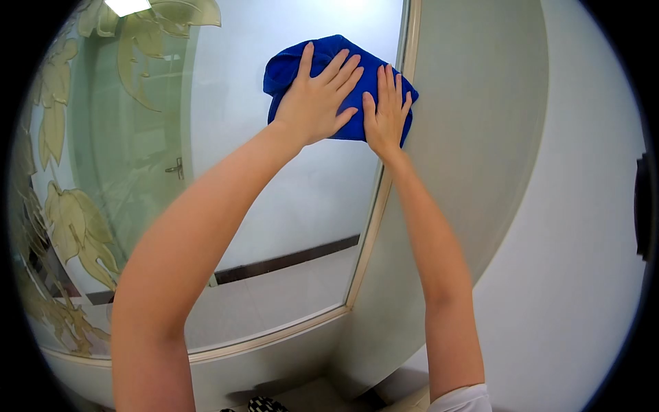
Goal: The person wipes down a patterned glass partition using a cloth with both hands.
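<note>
We seem mid-wipe, left hand [312, 103] and right hand [386, 122] flat on the cloth [371, 63] overlapping the frame [369, 240], the next stroke needing even pressure.

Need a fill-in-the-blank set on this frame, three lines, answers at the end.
1. The left hand and right hand lie on a cloth whose colour is ____.
2. The white sleeve at the bottom edge is on the person's ____ arm.
3. Of the picture's left and right halves, leaf decorations appear only in the ____ one.

Missing words: blue; right; left.
</note>
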`<state>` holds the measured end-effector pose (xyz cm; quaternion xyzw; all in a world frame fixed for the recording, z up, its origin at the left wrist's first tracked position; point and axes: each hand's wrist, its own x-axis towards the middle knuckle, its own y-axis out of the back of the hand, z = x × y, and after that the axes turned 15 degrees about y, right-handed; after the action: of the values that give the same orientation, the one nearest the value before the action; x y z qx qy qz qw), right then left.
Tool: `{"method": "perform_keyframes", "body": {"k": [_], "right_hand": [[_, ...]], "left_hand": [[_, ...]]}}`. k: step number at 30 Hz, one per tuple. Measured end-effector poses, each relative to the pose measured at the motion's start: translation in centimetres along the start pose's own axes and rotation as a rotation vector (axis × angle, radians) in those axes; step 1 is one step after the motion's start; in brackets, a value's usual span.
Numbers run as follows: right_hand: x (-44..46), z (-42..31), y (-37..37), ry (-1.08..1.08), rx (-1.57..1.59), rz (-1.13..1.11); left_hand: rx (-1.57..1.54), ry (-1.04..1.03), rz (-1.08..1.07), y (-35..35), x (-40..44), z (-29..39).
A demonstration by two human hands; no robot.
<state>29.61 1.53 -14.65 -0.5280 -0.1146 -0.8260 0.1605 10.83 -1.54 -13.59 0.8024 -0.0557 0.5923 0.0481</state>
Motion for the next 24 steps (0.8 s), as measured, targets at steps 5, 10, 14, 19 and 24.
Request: {"method": "perform_keyframes", "body": {"k": [5,10,14,19,24], "right_hand": [[0.0,-0.1,0.2,0.001,0.010,-0.015],[-0.1,0.0,0.3,0.009,0.003,-0.025],[0.0,-0.2,0.4,0.019,-0.007,-0.022],[0.2,-0.3,0.3,0.010,-0.023,-0.041],[0.7,-0.3,-0.3,-0.060,0.092,-0.034]], "left_hand": [[-0.024,0.001,-0.011,0.2,-0.2,0.1],[-0.038,-0.005,-0.022,0.2,-0.2,0.1],[-0.017,-0.026,-0.038,0.8,-0.2,-0.1],[0.023,-0.063,-0.042,0.6,0.2,-0.3],[-0.044,-0.162,-0.076,-0.4,1.2,-0.6]]}}
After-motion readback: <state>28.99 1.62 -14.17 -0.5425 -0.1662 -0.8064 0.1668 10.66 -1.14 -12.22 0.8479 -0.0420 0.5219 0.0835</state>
